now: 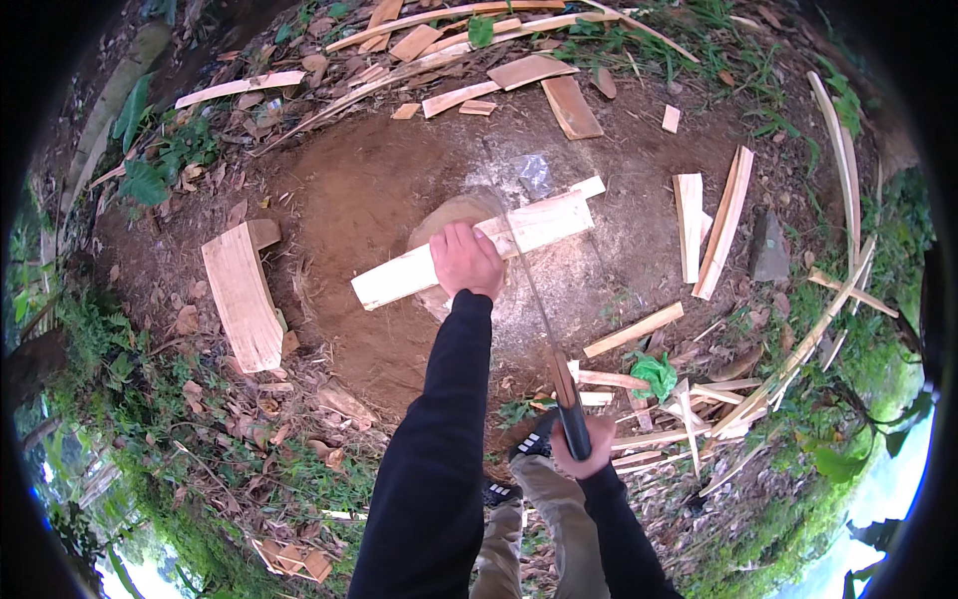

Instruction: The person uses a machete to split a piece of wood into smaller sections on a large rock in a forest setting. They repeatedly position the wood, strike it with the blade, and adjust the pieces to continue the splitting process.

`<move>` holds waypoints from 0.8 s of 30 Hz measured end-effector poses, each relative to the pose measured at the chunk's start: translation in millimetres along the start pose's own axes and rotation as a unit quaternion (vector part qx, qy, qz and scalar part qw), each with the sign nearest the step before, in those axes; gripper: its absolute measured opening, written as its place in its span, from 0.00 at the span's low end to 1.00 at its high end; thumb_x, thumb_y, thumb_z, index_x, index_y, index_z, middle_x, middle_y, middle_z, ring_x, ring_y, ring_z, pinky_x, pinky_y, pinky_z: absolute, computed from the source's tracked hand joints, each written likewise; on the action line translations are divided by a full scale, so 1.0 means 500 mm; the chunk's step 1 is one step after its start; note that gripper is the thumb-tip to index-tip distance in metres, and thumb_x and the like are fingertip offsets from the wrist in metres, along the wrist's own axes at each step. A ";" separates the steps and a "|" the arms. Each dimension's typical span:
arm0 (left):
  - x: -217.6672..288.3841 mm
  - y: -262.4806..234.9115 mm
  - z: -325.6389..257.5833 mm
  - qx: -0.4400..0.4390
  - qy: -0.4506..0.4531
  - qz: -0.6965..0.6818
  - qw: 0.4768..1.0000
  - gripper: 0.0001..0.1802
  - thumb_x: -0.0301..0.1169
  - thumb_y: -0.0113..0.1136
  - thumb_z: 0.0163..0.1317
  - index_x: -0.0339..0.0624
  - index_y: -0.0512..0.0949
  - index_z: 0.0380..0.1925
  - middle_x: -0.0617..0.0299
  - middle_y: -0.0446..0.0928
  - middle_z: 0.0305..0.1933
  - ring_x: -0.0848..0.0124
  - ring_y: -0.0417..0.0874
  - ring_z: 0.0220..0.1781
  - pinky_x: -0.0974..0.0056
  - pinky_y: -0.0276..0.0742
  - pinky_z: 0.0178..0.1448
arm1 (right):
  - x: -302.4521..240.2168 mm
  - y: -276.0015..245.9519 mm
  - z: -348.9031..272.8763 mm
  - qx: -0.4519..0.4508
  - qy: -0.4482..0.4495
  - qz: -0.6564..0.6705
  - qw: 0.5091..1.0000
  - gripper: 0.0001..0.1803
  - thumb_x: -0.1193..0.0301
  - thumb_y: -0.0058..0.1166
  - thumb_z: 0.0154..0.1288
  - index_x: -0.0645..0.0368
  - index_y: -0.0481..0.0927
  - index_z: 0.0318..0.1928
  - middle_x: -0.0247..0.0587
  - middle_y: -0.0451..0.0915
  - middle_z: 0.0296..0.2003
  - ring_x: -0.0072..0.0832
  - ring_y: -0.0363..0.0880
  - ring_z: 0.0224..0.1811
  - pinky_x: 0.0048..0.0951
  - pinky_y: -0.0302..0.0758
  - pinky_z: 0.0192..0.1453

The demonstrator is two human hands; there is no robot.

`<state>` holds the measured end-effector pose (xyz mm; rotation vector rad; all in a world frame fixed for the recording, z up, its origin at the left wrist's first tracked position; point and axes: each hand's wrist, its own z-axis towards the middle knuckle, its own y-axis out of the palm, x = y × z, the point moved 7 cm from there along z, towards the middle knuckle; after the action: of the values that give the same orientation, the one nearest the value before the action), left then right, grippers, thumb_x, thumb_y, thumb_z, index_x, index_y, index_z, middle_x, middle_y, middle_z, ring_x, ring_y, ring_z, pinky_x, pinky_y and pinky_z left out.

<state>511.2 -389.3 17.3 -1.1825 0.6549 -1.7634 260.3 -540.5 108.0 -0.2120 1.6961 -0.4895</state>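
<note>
Fingers of the left hand press flat on a pale split wooden slat, pinning it across a rounded chopping block that sits in the middle of the bare reddish earth. The slat lies slanted, low at the left end, rising toward the upper right, its cut face smooth and creamy. Down at the lower middle the right hand is closed tight round the dark handle of a long machete, whose thin blade runs up and meets the slat just right of the left hand's knuckles (whether the edge has bitten into the wood, I cannot tell). Both arms wear black sleeves; below them show tan trousers and a dark shoe.

Moving outward: a broad curved plank, pale and fibrous, rests on the ground to the left. Right of the block, two or three narrow split strips lie side by side, and beside them a grey stone. A crumpled green scrap sits among thin splinters near the right hand. Just above the block a clear, crinkled bit of plastic glints on the soil. Across the top edge lie brown bark-like offcuts and long slivers, ringed by dry leaves and green weeds.
</note>
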 end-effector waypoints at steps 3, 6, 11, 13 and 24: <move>-0.007 0.000 -0.002 -0.013 -0.005 0.011 1.000 0.10 0.32 0.49 0.62 0.40 0.75 0.38 0.51 0.72 0.39 0.52 0.71 0.43 0.51 0.67 0.53 | 0.023 0.004 -0.024 -0.013 0.059 0.018 0.998 0.06 0.73 0.62 0.47 0.58 0.78 0.20 0.38 0.74 0.14 0.34 0.77 0.15 0.31 0.72 0.23; -0.007 -0.002 0.002 -0.009 -0.007 0.015 1.000 0.10 0.32 0.49 0.62 0.40 0.76 0.39 0.51 0.72 0.39 0.52 0.71 0.43 0.51 0.66 0.53 | 0.017 -0.015 -0.083 0.004 0.074 -0.009 0.997 0.05 0.73 0.62 0.47 0.57 0.78 0.20 0.37 0.75 0.14 0.32 0.78 0.16 0.30 0.73 0.23; 0.004 0.012 0.000 -0.029 -0.007 0.019 0.999 0.10 0.32 0.49 0.61 0.40 0.75 0.37 0.51 0.72 0.39 0.52 0.71 0.44 0.50 0.66 0.53 | 0.005 -0.006 -0.024 0.022 0.033 -0.012 0.999 0.09 0.75 0.61 0.50 0.60 0.74 0.18 0.36 0.70 0.12 0.25 0.72 0.13 0.30 0.67 0.19; -0.004 0.002 -0.002 -0.003 0.003 0.019 1.000 0.09 0.33 0.49 0.62 0.40 0.75 0.36 0.51 0.71 0.38 0.52 0.71 0.42 0.51 0.66 0.50 | 0.013 0.009 0.001 0.012 0.021 0.003 1.000 0.11 0.76 0.60 0.51 0.60 0.73 0.18 0.36 0.69 0.12 0.23 0.68 0.12 0.29 0.66 0.19; 0.001 -0.001 0.002 -0.016 -0.003 0.017 1.000 0.09 0.33 0.48 0.63 0.41 0.75 0.36 0.52 0.72 0.37 0.52 0.71 0.41 0.51 0.65 0.50 | 0.059 0.019 -0.010 -0.043 0.031 -0.003 0.999 0.06 0.74 0.63 0.45 0.59 0.78 0.21 0.40 0.77 0.17 0.34 0.79 0.17 0.31 0.73 0.23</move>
<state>511.8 -389.5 18.3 -1.1907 0.6971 -1.7260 250.9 -543.2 78.2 -0.2675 1.7792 -0.4326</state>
